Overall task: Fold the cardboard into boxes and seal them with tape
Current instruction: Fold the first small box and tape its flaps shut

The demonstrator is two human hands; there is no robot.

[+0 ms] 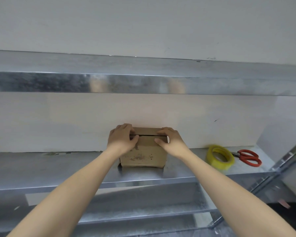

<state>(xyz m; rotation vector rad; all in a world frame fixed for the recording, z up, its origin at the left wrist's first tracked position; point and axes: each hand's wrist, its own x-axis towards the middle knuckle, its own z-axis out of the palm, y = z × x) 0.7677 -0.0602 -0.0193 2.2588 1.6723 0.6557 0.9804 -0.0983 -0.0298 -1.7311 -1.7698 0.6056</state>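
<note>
Left hand and right hand clasp the box by the shelf's back edge, fingers bent over its flaps. The seam gapes — letting go to reach the tape risks the flaps springing open.

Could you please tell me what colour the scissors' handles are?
Red-orange; the scissors show in the head view, right of the tape.

A galvanised metal shelf is running across in front of a white wall, and 1 more shelf is sitting above it, its shiny front edge giving off blurry reflections. A pair of red-handled scissors is lying flat towards the right end of the shelf, near the slotted upright post. Below, 2 lower tiers are showing.
</note>
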